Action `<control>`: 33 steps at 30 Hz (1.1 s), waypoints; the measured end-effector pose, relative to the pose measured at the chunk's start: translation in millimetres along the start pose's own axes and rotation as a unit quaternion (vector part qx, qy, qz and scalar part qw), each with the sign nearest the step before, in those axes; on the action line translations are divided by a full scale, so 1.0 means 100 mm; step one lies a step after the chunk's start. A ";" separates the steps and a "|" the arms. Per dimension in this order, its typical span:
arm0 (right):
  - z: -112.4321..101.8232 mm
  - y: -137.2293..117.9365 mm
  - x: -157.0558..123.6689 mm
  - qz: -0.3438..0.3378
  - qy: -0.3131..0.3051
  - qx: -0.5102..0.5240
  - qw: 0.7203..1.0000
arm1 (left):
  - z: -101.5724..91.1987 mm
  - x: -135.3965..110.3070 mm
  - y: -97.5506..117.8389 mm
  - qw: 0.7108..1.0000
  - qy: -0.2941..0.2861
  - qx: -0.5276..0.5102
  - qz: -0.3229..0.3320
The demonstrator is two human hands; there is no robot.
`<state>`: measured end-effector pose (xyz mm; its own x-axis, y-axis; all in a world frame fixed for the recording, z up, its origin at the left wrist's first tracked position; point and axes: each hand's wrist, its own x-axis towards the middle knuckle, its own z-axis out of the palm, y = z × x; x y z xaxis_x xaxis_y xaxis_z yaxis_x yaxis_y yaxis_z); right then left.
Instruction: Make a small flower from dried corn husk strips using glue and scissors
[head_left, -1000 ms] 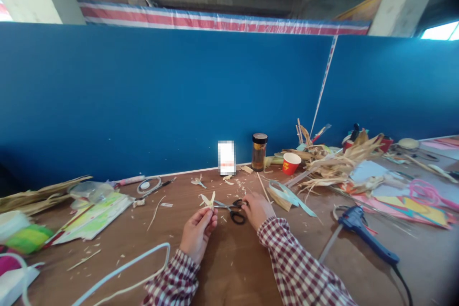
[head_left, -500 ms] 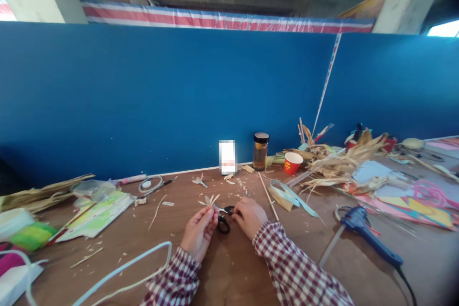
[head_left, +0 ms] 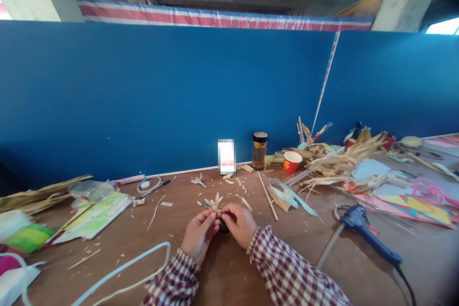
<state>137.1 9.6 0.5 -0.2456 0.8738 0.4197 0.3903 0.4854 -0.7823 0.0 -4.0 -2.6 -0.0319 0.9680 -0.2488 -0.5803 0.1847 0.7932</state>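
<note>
A small pale corn-husk flower (head_left: 216,202) stands up from the fingertips of my left hand (head_left: 199,234), which pinches it low down. Close against that hand, my right hand (head_left: 241,224) has its thumb and fingers pinched at the flower's base; the exact contact is partly hidden. Beneath the fingers lie black-handled scissors (head_left: 224,226), mostly covered. Another small husk flower with a bluish stem (head_left: 198,180) rests on the table farther back.
A glue gun (head_left: 369,234) lies at the right, near dried husks (head_left: 344,162). A red paper cup (head_left: 292,162) and a lidded jar (head_left: 259,150) stand by the blue partition (head_left: 161,95). Pale blue tubing (head_left: 122,267) curves at front left. Scraps litter the brown table (head_left: 229,277).
My right hand has moved left from beside the scissors' handles to the flower, meeting my left hand. A husk scrap shows where the right hand was. My left hand has barely moved.
</note>
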 end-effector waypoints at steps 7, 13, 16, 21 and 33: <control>-0.01 -0.02 0.00 0.066 -0.019 0.160 0.985 | 0.02 -0.04 -0.04 0.998 0.006 0.056 0.024; 0.00 -0.01 0.00 0.062 -0.026 0.142 0.988 | 0.02 -0.03 -0.06 0.987 0.012 0.155 0.045; -0.01 -0.02 0.01 0.058 -0.020 0.121 0.991 | 0.01 -0.03 -0.06 0.976 0.010 0.205 0.074; -0.01 -0.03 0.01 0.050 -0.015 0.117 0.992 | -0.01 -0.02 -0.08 0.969 0.002 0.226 0.098; 0.00 -0.04 0.01 0.031 0.000 0.129 0.991 | 0.00 -0.04 -0.06 0.974 -0.016 0.206 0.097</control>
<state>135.8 8.6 3.8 -0.2292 0.9013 0.3677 0.1648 0.4083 -0.8979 3.2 -8.6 -6.5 -0.0798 0.9950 -0.0603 -0.1900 0.0442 0.9808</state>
